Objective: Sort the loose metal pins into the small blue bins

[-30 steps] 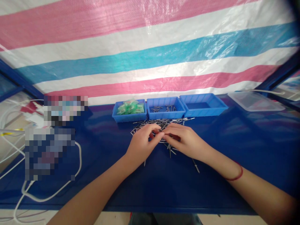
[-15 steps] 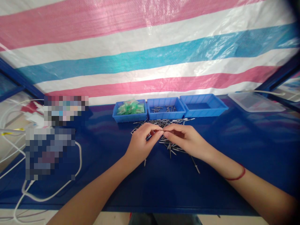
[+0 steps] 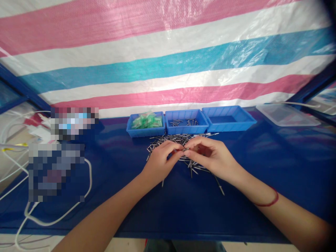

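Note:
My left hand (image 3: 164, 157) and my right hand (image 3: 214, 155) meet fingertip to fingertip over a loose pile of metal pop rivets (image 3: 193, 168). Thumb and forefinger of each hand are pinched together. A bit of grey metal, a pop rivet (image 3: 186, 149) by its look, shows between the fingertips; most of it is covered. Behind the pile, a blue bin (image 3: 186, 130) contains several more rivets in two small groups. One stray rivet (image 3: 220, 187) lies apart, below my right hand.
To the left, a blue bin (image 3: 147, 132) holds green and clear plastic packets (image 3: 147, 120). Another blue bin (image 3: 231, 126) stands on the right, beside a clear plastic lid (image 3: 288, 115). A white cable (image 3: 90, 175) loops over the blue table (image 3: 183, 213) at left.
My right hand has turned slightly, its knuckles shifting right. The pinched fingertips have moved a little right and down, and grey metal now shows between them.

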### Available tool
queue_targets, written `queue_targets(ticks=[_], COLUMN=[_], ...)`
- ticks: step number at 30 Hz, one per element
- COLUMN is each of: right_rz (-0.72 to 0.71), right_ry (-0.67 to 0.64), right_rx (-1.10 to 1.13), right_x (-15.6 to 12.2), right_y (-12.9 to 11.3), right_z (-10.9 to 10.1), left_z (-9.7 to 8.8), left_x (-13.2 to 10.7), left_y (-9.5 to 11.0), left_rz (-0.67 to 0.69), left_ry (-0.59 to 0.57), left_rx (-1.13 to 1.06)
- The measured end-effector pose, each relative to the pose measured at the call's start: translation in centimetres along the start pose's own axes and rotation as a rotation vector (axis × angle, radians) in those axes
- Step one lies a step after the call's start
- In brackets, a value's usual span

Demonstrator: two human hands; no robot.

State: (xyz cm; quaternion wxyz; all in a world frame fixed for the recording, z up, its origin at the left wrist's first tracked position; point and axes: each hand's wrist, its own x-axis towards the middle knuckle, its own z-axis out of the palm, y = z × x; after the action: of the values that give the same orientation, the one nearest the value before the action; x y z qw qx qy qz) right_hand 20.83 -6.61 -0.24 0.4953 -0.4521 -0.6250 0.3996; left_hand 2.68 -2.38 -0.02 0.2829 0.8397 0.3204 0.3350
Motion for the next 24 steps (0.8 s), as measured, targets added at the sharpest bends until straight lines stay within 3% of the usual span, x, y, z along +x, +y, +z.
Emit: queue_targets(ticks=[5,9,13,17,21,24], right_rz=[0.034,0.104,0.14,0.156,0.167,0.139], right_ry=[0.008,0.052,0.173,0.26,0.234,0.171], right_rx=[0.04,0.077,0.089,0.061,-0.01,-0.114], right_x=[0.3,1.4,3.9,7.1,9.3,9.0], right_y=[-0.3,-1.0,-1.4,-1.3,-1.1,-1.2], right_z=[0.3,0.2,-0.4,-0.8,-0.8,-1.1], left_z=[-0.1,-0.2,-0.3,-0.5,-0.6,-0.7], left_x=[0.0,-0.1,-0.3,-0.4,-0.6,-0.7], left_y=[0.1,0.0,-0.3,-0.6,-0.8,-1.0], left_rz=[0.015,-0.018,-0.062,-0.053,-0.012,0.001], left_ry=[-0.082,-0.037,0.031,0.016,-0.033,-0.053], left_rx=[0.005,0.026,-0.005,0.008,0.066,0.099])
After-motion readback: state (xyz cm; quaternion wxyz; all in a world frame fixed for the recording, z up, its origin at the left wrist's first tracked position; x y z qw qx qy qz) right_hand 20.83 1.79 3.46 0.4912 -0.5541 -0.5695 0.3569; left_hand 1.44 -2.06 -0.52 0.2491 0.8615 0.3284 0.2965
